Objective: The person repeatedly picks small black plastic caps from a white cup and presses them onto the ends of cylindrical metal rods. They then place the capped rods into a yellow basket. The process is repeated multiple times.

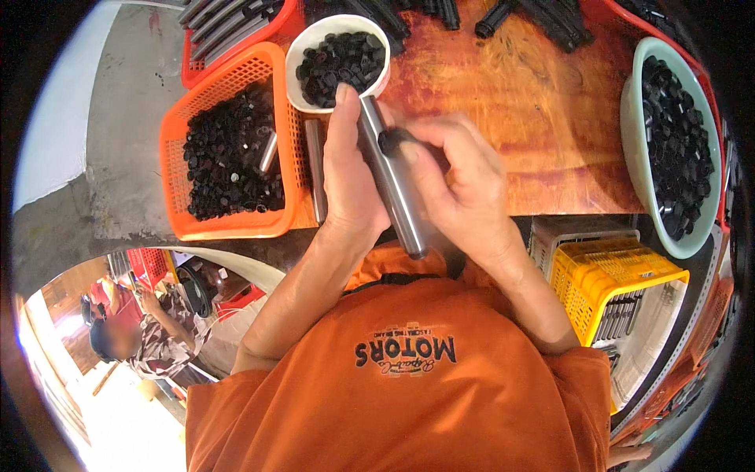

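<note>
My left hand [346,169] is wrapped along the side of a shiny metal tube [399,193], which slants from the bowl side toward my chest. The thumb points up near the tube's far end. A small black cap or ring [391,141] is pinched between the thumb and fingers of my right hand [464,177], against the tube's upper right side. Whether it is fitted on the tube I cannot tell. Just beyond my left thumb stands a white bowl [292,79] of small black caps. Another metal tube [314,169] lies left of my left hand.
An orange basket [171,197] of small black parts stands at left, with a red basket [189,67] of metal tubes behind it. Black tubes [543,23] lie at the table's far side. A pale green bowl [634,149] is at right, above a yellow crate [621,263]. Another person [161,334] works at lower left.
</note>
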Demonstrator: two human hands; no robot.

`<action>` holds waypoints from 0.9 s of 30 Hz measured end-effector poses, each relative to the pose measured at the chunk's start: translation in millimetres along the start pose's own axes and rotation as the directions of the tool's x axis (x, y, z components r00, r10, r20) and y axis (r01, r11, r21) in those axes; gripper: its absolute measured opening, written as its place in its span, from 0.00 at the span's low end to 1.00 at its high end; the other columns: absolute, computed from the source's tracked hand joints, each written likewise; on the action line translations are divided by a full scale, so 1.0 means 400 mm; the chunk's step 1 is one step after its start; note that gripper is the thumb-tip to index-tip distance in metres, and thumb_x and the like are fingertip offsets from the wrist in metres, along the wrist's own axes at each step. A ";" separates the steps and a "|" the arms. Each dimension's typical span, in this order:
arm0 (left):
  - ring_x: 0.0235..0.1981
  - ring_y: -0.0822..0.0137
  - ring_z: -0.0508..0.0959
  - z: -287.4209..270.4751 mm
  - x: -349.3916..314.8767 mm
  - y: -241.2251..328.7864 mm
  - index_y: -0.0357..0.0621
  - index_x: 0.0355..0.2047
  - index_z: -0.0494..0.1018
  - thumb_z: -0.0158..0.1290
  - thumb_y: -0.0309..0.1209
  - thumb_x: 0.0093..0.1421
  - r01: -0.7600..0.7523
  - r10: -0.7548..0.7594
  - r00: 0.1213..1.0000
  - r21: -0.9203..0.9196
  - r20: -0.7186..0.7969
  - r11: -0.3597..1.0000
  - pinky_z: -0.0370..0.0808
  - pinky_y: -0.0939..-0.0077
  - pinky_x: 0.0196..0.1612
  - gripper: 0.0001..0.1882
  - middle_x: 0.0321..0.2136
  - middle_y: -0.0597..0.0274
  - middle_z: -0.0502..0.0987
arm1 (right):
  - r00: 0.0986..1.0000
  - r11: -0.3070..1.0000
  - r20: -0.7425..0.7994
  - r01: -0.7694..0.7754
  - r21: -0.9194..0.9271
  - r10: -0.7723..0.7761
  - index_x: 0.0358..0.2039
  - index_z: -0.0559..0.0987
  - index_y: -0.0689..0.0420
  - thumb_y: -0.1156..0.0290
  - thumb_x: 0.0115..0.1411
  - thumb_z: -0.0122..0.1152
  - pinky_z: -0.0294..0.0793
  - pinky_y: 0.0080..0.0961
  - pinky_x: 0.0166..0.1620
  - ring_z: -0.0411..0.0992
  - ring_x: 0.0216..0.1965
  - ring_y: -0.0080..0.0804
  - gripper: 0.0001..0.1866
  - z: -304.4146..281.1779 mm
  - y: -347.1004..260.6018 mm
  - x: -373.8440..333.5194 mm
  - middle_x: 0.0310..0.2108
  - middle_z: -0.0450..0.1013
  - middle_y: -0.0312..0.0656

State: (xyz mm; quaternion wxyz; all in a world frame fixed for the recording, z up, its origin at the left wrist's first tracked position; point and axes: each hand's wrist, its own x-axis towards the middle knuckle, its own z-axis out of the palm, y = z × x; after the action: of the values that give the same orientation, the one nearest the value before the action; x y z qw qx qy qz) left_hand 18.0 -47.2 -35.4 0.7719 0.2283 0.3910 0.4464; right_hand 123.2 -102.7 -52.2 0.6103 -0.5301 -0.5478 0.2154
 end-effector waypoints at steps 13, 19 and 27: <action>0.25 0.75 0.68 0.012 0.051 -0.024 0.47 0.24 0.68 0.43 0.50 0.67 -0.041 0.043 0.998 -0.054 0.052 0.998 0.66 0.80 0.32 0.22 0.22 0.69 0.69 | 0.976 0.964 -0.034 0.208 -0.164 -0.217 0.36 0.76 0.65 0.84 0.49 0.63 0.75 0.28 0.30 0.74 0.28 0.41 0.12 -0.005 0.043 0.020 0.30 0.73 0.48; 0.29 0.69 0.68 0.023 0.026 -0.020 0.46 0.24 0.66 0.40 0.50 0.68 -0.052 0.052 0.999 0.004 0.011 0.999 0.66 0.74 0.37 0.23 0.26 0.64 0.69 | 0.969 0.956 -0.019 0.240 -0.166 -0.246 0.35 0.77 0.63 0.81 0.47 0.64 0.75 0.29 0.28 0.74 0.26 0.39 0.13 -0.011 0.034 0.008 0.29 0.71 0.45; 0.26 0.73 0.68 0.041 0.001 -0.022 0.46 0.28 0.65 0.44 0.45 0.68 -0.124 0.114 0.989 0.109 0.098 0.986 0.68 0.78 0.32 0.17 0.23 0.67 0.68 | 0.997 0.998 -0.077 0.036 0.048 -0.032 0.37 0.77 0.64 0.83 0.52 0.61 0.77 0.30 0.33 0.76 0.31 0.45 0.10 -0.028 0.010 -0.013 0.33 0.74 0.50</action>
State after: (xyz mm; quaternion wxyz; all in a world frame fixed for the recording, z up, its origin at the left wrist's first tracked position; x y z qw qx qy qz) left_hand 36.0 -51.2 -32.0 0.7465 0.3155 0.3659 0.4575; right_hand 133.0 -110.5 -56.2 0.6473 -0.5131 -0.5277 0.1982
